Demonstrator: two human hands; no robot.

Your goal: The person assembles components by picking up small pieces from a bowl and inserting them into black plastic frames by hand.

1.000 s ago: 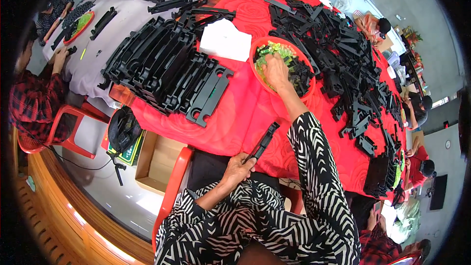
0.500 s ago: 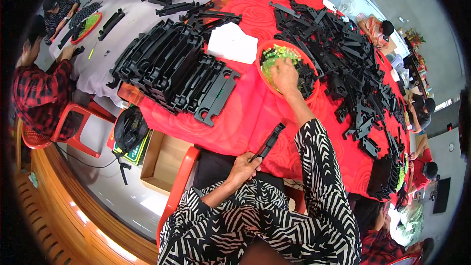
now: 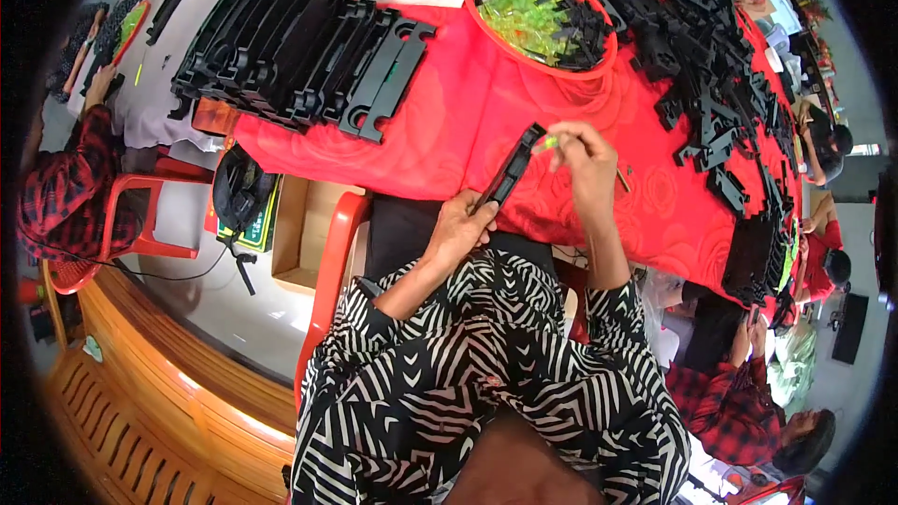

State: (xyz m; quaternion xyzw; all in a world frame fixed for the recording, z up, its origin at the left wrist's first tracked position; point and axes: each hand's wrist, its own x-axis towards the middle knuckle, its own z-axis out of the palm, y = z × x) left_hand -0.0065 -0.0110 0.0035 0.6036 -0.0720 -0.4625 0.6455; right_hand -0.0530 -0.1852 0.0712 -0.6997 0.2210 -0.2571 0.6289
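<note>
Where a second ago my right hand (image 3: 582, 154) dug in the red bowl (image 3: 599, 64), its fingers now pinch a green piece (image 3: 545, 142) at the tip of the black strip (image 3: 510, 173) gripped by my left hand (image 3: 458, 229), above the counter (image 3: 449, 131) edge.

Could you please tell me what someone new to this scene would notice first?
The red cloth over the table catches the eye first, with a red bowl of small green and black pieces at the top centre. Left of the bowl lies a row of long black parts; more are heaped along the right edge. In the middle, the left hand holds a black bar while the right hand brings a green piece to its tip.
</note>
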